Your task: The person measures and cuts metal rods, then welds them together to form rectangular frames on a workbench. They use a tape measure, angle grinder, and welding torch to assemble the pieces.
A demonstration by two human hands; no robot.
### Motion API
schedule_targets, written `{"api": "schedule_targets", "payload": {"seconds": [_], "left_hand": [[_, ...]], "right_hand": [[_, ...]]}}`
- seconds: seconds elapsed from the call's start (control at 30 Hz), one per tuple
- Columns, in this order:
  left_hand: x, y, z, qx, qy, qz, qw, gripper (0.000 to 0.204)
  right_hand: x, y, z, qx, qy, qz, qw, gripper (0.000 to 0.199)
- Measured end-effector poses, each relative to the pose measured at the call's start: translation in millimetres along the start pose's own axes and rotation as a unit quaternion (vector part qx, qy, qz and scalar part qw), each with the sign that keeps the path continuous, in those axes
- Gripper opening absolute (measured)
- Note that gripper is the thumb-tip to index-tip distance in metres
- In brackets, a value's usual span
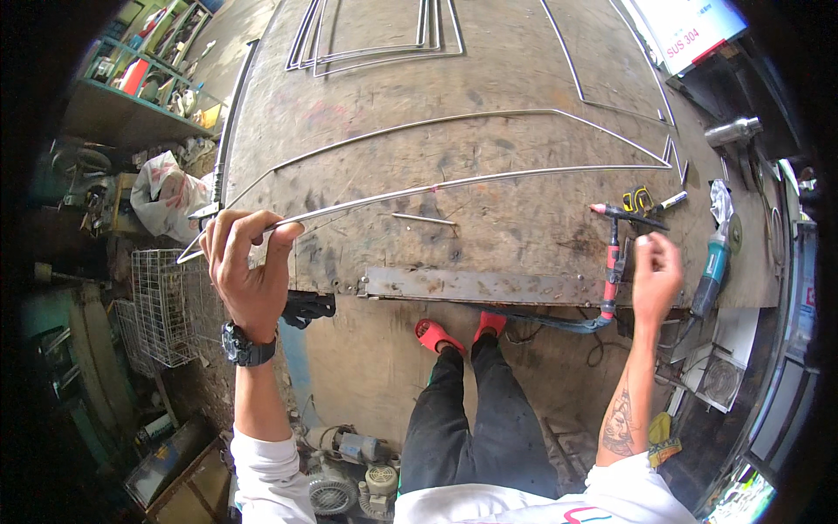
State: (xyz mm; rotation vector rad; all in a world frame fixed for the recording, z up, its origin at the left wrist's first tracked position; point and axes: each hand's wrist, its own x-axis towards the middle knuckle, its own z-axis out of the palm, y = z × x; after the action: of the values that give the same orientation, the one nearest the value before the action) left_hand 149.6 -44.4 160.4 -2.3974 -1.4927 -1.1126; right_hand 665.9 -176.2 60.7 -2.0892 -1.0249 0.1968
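Note:
My left hand [247, 266], with a black watch on its wrist, pinches a thin bent metal rod frame [358, 204] near its left end. The frame reaches across the wooden worktable [515, 236] to the right, its near side raised toward my fingers at the left. My right hand [657, 269] is closed over the table's right front part, slightly blurred; whatever is inside it, if anything, is hidden. Just left of that hand lies a welding torch [612, 262] with a red and black handle. A short loose metal rod [423, 218] rests inside the front of the table.
Beyond the torch is a yellow and black tape measure [637, 200]. A teal angle grinder [711, 271] lies at the right edge. Several bent rod frames [388, 54] occupy the far side. Wire baskets [161, 301] stand at the left, motors [349, 472] on the floor below.

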Motion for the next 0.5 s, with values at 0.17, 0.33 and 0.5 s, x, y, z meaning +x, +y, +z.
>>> {"api": "schedule_targets", "payload": {"seconds": [0.17, 0.33, 0.5], "left_hand": [[-2.4, -6.3, 0.4, 0.016, 0.008, 0.011, 1.0, 0.025], [4.9, 0.5, 3.1, 0.042, 0.006, -0.005, 0.999, 0.026], [5.6, 0.7, 3.7, 0.04, 0.03, -0.007, 0.999, 0.025]], "right_hand": [[33.3, -159.6, -2.9, 0.031, 0.057, -0.424, 0.904, 0.03], [64.0, -172.2, 17.9, -0.006, -0.1, -0.472, 0.876, 0.025], [52.2, -172.5, 30.1, 0.023, -0.063, -0.443, 0.894, 0.013]]}}
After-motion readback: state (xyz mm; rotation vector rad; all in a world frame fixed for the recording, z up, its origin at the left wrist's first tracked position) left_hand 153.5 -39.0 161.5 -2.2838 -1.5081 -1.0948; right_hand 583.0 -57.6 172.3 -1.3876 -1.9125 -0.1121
